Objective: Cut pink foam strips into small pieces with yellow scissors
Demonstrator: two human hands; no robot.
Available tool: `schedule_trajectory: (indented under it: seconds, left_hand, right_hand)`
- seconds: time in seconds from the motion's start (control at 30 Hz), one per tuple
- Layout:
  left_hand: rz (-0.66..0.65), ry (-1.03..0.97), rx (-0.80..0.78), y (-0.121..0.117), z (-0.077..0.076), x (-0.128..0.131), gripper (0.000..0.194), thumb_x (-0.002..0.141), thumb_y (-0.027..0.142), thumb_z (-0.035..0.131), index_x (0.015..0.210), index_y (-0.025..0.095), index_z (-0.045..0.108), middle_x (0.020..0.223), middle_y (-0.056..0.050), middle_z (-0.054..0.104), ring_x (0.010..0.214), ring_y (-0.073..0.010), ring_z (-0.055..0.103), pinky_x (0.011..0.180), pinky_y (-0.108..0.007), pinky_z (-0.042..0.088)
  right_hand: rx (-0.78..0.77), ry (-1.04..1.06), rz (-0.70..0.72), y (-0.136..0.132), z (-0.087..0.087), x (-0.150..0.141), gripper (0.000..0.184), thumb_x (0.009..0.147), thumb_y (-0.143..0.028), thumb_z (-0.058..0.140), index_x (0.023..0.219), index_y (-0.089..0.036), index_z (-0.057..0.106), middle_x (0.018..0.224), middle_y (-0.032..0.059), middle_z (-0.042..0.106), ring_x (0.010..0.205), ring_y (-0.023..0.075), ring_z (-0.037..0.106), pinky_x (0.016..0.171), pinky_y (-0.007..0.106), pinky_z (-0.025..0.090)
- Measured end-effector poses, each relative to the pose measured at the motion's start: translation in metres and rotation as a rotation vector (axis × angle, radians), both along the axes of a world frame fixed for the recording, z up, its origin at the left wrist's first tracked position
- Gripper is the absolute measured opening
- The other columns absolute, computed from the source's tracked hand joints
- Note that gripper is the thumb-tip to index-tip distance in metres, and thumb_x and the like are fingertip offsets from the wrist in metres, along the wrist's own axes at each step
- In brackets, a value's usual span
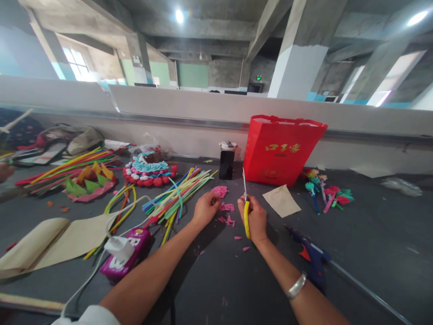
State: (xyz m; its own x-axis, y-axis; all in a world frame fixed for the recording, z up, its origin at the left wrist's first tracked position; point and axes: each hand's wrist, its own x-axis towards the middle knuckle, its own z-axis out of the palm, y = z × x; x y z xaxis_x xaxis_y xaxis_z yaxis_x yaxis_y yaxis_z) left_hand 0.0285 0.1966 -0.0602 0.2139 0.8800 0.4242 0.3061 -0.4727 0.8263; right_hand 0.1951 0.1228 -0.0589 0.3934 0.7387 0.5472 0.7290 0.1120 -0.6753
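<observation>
My right hand (pixel 256 220) is wrapped round a pair of scissors (pixel 247 219) with yellow handles, the blades pointing up and away from me. Across from it, my left hand (pixel 204 210) has its fingers bent and pinched together at the edge of some small pink pieces. What those fingertips hold, if anything, is hidden. The pink pieces (pixel 227 207) lie in small heaps between my two hands, with a few scattered closer to me on the dark table (pixel 216 280).
Pipe cleaners (pixel 179 194), a purple power strip (pixel 130 253) and a brown paper sheet (pixel 81 234) lie left. A phone (pixel 226 164) and red bag (pixel 284 151) stand behind; a glue gun (pixel 313 257) lies right. Another person's hand (pixel 6 171) shows far left.
</observation>
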Motion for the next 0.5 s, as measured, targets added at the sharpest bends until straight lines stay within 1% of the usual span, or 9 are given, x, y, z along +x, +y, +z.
schedule_trajectory:
  seconds: [0.07, 0.13, 0.2, 0.27, 0.33, 0.4, 0.47, 0.5]
  left_hand:
    - [-0.054, 0.051, 0.021, -0.003, 0.002, 0.001, 0.015, 0.069, 0.010, 0.061, 0.078, 0.020, 0.069, 0.074, 0.000, 0.062, 0.067, -0.0146, 0.050, 0.066, -0.026, 0.036]
    - [-0.133, 0.116, 0.052, -0.007, 0.006, 0.002, 0.015, 0.071, 0.013, 0.062, 0.082, 0.020, 0.070, 0.077, -0.001, 0.064, 0.073, -0.0160, 0.053, 0.071, -0.028, 0.038]
    - [-0.243, 0.243, 0.125, -0.011, 0.010, 0.003, 0.014, 0.073, 0.017, 0.063, 0.085, 0.020, 0.071, 0.081, -0.003, 0.065, 0.080, -0.0182, 0.055, 0.077, -0.030, 0.039]
    - [-0.334, 0.412, 0.212, -0.016, 0.012, 0.005, 0.014, 0.073, 0.020, 0.065, 0.085, 0.020, 0.071, 0.086, -0.005, 0.066, 0.087, -0.0206, 0.055, 0.081, -0.033, 0.037]
    - [-0.372, 0.544, 0.256, -0.020, 0.013, 0.006, 0.014, 0.072, 0.022, 0.066, 0.084, 0.021, 0.072, 0.090, -0.005, 0.066, 0.091, -0.0222, 0.053, 0.082, -0.034, 0.035]
    - [-0.393, 0.611, 0.257, -0.023, 0.012, 0.007, 0.013, 0.071, 0.023, 0.066, 0.083, 0.021, 0.072, 0.090, -0.005, 0.065, 0.091, -0.0227, 0.052, 0.081, -0.035, 0.034]
    - [-0.422, 0.619, 0.245, -0.024, 0.011, 0.008, 0.010, 0.070, 0.022, 0.066, 0.079, 0.020, 0.071, 0.087, -0.004, 0.065, 0.090, -0.0225, 0.052, 0.081, -0.035, 0.033]
    - [-0.440, 0.592, 0.235, -0.023, 0.010, 0.009, 0.008, 0.070, 0.020, 0.065, 0.077, 0.020, 0.070, 0.085, -0.004, 0.064, 0.089, -0.0221, 0.052, 0.081, -0.035, 0.033]
  right_hand:
    - [0.006, 0.002, -0.004, 0.001, 0.000, 0.001, 0.033, 0.087, -0.047, 0.050, 0.098, -0.019, 0.065, 0.084, 0.0060, 0.074, 0.072, 0.0196, 0.069, 0.067, 0.026, 0.048]
    - [0.014, 0.003, -0.009, 0.001, 0.000, 0.001, 0.034, 0.086, -0.047, 0.050, 0.097, -0.019, 0.065, 0.084, 0.0064, 0.074, 0.071, 0.0196, 0.068, 0.067, 0.026, 0.048]
    - [0.021, 0.004, -0.013, 0.001, 0.001, 0.001, 0.034, 0.086, -0.047, 0.050, 0.097, -0.018, 0.066, 0.084, 0.0068, 0.074, 0.071, 0.0197, 0.068, 0.066, 0.026, 0.048]
    - [0.025, 0.004, -0.014, 0.002, 0.002, 0.001, 0.033, 0.086, -0.046, 0.051, 0.096, -0.019, 0.066, 0.085, 0.0068, 0.074, 0.072, 0.0199, 0.068, 0.067, 0.027, 0.049]
    - [0.027, 0.000, -0.010, 0.002, 0.002, 0.002, 0.032, 0.085, -0.045, 0.052, 0.096, -0.019, 0.066, 0.086, 0.0067, 0.074, 0.073, 0.0203, 0.069, 0.068, 0.027, 0.049]
    - [0.028, -0.005, -0.004, 0.003, 0.002, 0.002, 0.031, 0.085, -0.044, 0.052, 0.096, -0.019, 0.065, 0.088, 0.0066, 0.074, 0.075, 0.0207, 0.069, 0.069, 0.028, 0.049]
    - [0.029, -0.006, 0.002, 0.003, 0.001, 0.003, 0.030, 0.085, -0.043, 0.053, 0.097, -0.019, 0.065, 0.088, 0.0065, 0.074, 0.076, 0.0208, 0.069, 0.069, 0.027, 0.049]
    - [0.029, -0.006, 0.003, 0.004, 0.000, 0.003, 0.030, 0.085, -0.043, 0.053, 0.097, -0.019, 0.065, 0.088, 0.0064, 0.074, 0.076, 0.0207, 0.069, 0.068, 0.027, 0.049]
